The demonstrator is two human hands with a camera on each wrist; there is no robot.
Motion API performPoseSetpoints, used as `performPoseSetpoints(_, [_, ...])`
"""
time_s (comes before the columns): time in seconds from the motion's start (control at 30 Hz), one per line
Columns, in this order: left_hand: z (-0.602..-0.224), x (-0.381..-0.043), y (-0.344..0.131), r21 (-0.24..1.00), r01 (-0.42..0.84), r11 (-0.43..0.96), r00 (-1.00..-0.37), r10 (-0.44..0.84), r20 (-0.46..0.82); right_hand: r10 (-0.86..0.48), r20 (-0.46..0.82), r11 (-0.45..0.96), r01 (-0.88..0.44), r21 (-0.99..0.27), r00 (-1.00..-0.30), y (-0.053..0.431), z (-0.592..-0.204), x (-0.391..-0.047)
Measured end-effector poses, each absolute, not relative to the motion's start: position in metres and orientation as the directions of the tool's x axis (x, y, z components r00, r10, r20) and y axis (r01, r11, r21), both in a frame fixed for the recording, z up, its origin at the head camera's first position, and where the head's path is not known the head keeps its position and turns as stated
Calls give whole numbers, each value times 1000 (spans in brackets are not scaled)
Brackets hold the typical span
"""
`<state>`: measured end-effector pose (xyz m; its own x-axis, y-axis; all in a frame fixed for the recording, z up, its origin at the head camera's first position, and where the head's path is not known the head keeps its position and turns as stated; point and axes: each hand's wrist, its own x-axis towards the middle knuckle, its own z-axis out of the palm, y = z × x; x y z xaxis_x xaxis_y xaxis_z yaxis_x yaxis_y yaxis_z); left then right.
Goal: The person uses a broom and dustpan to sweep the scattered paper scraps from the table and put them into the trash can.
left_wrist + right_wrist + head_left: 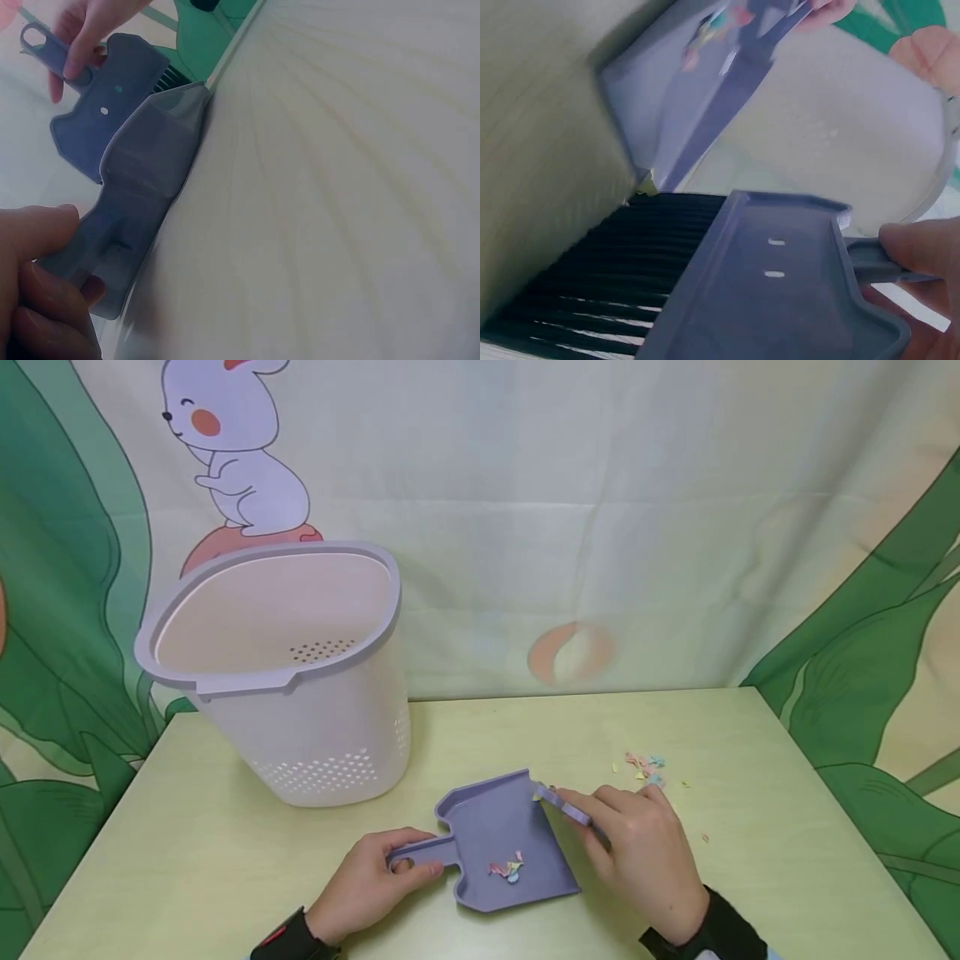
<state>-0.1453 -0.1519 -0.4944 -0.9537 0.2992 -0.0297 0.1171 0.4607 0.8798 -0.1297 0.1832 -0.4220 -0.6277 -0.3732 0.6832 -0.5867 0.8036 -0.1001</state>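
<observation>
My left hand point(375, 878) grips the handle of a purple dustpan point(510, 827), which lies on the table with its wide edge facing right. A small heap of pink, yellow and blue paper scraps point(507, 868) sits in the pan. In my right hand point(641, 843) is a small purple brush point(780, 277), held by its handle. Its dark bristles point(615, 277) touch the table by the pan's far front corner in the right wrist view. A yellow scrap point(646, 184) lies between the bristle tips and that corner.
A tall white basket point(322, 727) with a purple rim stands at the back left of the table point(780, 877). More coloured scraps point(647, 768) lie beyond my right hand, with a few stray bits nearby. A printed curtain point(480, 527) hangs behind the table.
</observation>
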Motion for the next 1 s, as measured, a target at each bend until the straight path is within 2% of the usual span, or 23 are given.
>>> performPoseSetpoints(0.3, [-494,-146,-152,873,114,474,-955,294,-35,-451,615,674,-699,-240,-647,176,-408,-109])
performPoseSetpoints(0.5, [-495,-146,-152,874,110,473,-955,293,-38,-384,664,651,-698,-298,-642,186,-392,-104])
performPoseSetpoints(0.67, [-495,-145,-152,876,108,470,-957,289,-37,-295,702,738,-621,-264,-648,202,-383,-113])
performPoseSetpoints(0.87, [-496,-145,-152,876,118,468,-955,294,-28,-217,697,860,-472,-195,-683,221,-379,-125])
performPoseSetpoints(1.0, [-497,-146,-153,874,127,468,-954,300,-22,-143,680,911,-364,-193,-719,234,-375,-131])
